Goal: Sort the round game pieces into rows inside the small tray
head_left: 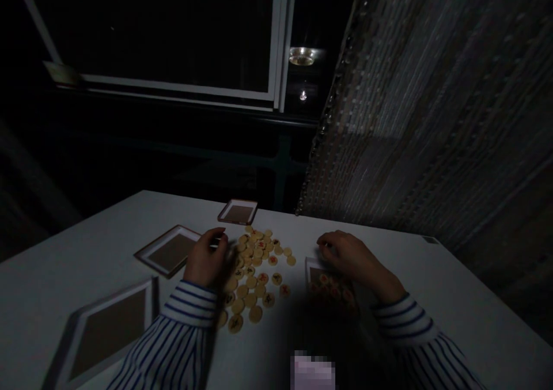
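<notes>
My left hand (206, 258) is at the left edge of a loose heap of round wooden xiangqi pieces (250, 298). Its fingers are curved, with a gap between thumb and forefinger, and no piece shows in them. Some pieces carry red or black characters, while others show a plain side. Over the far right edge of a small shallow tray (307, 269) hovers my right hand (348, 256), fingers bent and slightly apart, with nothing visible between them. Several red-marked pieces (332, 289) lie in that tray, partly in shadow.
Three more shallow trays with brown bottoms stand on the white table (99, 234): a far one (237, 212), a middle one (170, 252) and a near left one (108, 332). A bead curtain (371, 119) hangs behind on the right, beside a dark window (173, 33).
</notes>
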Motion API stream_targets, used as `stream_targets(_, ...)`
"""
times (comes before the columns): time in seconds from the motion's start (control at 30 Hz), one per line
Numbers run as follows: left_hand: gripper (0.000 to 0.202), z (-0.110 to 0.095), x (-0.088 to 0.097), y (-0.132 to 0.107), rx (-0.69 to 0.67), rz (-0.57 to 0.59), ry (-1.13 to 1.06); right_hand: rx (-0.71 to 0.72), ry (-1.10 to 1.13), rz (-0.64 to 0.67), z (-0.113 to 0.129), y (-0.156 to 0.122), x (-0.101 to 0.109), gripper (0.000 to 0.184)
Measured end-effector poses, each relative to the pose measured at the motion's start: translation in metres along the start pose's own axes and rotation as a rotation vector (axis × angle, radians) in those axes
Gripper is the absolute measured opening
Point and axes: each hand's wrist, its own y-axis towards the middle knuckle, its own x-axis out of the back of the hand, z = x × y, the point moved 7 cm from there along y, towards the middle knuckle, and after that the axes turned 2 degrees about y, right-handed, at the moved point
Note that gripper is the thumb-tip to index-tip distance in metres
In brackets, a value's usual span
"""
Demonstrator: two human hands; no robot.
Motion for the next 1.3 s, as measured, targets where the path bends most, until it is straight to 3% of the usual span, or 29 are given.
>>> stream_targets(0.17, 0.036, -0.002, -0.003, -0.006, -0.058, 0.022, 0.155, 0.088, -0.095, 0.129, 0.031, 0.024, -0.007, 0.027)
stream_targets(0.33, 0.035, -0.013, -0.01, -0.011, -0.151, 0.057, 0.139, 0.166, -0.073, 0.263, 0.057, 0.022, -0.026, 0.026)
stream_targets(0.57, 0.028, -0.042, -0.028, -0.032, -0.38, 0.263, 0.096, 0.291, -0.032, 0.31, 0.07, 0.004, -0.056, 0.033)
stream_targets(0.67, 0.027, -0.05, -0.033, -0.039, -0.413, 0.315, 0.085, 0.324, -0.088, 0.373, 0.073, -0.002, -0.073, 0.034)
stream_targets(0.77, 0.027, -0.05, -0.035, -0.041, -0.408, 0.313, 0.096, 0.304, -0.167, 0.355, 0.073, -0.004, -0.081, 0.029)
stream_targets(0.9, 0.03, -0.044, -0.029, -0.035, -0.346, 0.239, 0.081, 0.319, -0.176, 0.337, 0.076, -0.006, -0.083, 0.022)
stream_targets(1.1, 0.03, -0.029, -0.007, -0.023, -0.112, 0.04, -0.035, 0.332, -0.174, 0.321, 0.077, -0.006, -0.086, 0.02)
stream_targets(1.3, 0.03, -0.009, 0.017, -0.013, 0.13, -0.118, -0.423, 0.34, -0.188, 0.283, 0.085, -0.008, -0.079, 0.021)
